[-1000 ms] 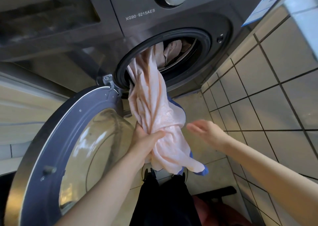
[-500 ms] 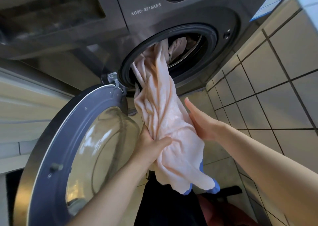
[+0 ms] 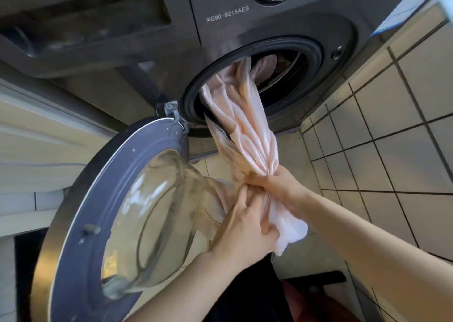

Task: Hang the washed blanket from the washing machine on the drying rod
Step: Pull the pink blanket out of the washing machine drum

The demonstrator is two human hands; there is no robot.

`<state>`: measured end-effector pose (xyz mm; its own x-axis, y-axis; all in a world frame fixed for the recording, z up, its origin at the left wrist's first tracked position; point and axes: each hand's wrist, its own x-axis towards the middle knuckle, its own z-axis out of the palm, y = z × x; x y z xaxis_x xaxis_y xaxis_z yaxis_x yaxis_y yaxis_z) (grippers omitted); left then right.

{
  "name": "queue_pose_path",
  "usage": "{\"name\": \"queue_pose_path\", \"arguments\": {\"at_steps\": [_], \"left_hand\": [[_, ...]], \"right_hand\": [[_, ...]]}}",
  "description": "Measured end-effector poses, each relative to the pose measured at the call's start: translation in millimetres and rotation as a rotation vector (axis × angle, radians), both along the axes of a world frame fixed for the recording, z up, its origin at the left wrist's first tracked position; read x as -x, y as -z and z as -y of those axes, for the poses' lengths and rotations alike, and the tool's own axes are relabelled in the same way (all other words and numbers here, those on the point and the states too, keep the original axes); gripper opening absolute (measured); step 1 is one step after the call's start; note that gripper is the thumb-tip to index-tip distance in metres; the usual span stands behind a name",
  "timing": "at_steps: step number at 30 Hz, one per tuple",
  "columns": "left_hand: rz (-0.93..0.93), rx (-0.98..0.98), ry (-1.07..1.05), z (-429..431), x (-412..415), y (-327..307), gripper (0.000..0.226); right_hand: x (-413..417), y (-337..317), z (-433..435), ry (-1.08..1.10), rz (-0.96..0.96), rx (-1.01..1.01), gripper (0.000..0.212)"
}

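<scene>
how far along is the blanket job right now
Done: the round glass-windowed door of the dark grey washing machine hangs open. In hand: the left hand and right hand both grip the bunched pale pink blanket, which is partly out, its upper end inside the drum. Left: pulling it fully free and hanging it on the drying rod, which is not in view.

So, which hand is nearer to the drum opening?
Right. The right hand grips the blanket higher, below the drum opening; the left hand grips it lower, farther off.
</scene>
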<state>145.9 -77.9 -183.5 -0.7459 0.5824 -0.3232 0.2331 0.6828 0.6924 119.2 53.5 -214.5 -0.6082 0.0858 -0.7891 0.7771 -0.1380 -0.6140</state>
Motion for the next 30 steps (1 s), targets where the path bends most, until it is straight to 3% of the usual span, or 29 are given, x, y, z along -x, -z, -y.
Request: {"name": "queue_pose_path", "arguments": {"at_steps": [3,5,8,11,14,17,20,22,25,28,30], "left_hand": [[0.141,-0.148,-0.117,9,-4,3,0.046],[0.221,-0.150,-0.310,11,-1,3,0.023],[0.391,-0.078,-0.686,14,18,24,0.013],[0.605,-0.144,-0.925,14,38,39,0.028],[0.601,-0.134,-0.856,10,55,37,0.034],[0.913,-0.291,-0.925,1,67,28,0.061],[1.070,-0.471,-1.010,-8,70,22,0.072],[1.104,-0.553,-1.004,-10,71,19,0.069],[1.114,-0.587,-0.895,-11,72,14,0.062],[1.051,-0.458,-0.859,-14,71,12,0.073],[0.973,-0.393,-0.887,-14,70,15,0.064]], "right_hand": [[-3,5,-6,0.101,-0.007,0.021,0.042],[-7,3,-11,0.117,-0.026,0.082,0.041],[-9,-6,-17,0.093,-0.082,0.151,0.042],[-7,-14,-22,0.009,-0.144,0.158,0.048],[-6,-22,-22,-0.091,-0.189,0.152,0.058],[-8,-31,-21,-0.172,-0.222,0.122,0.063],[-15,-40,-16,-0.261,-0.319,-0.086,0.062],[-22,-48,-8,-0.354,-0.372,-0.389,0.061],[-36,-38,1,-0.618,-0.530,-0.810,0.077],[-43,-21,0,-0.836,-0.634,-0.889,0.085],[-42,-22,-4,-0.888,-0.688,-0.930,0.083]]}}
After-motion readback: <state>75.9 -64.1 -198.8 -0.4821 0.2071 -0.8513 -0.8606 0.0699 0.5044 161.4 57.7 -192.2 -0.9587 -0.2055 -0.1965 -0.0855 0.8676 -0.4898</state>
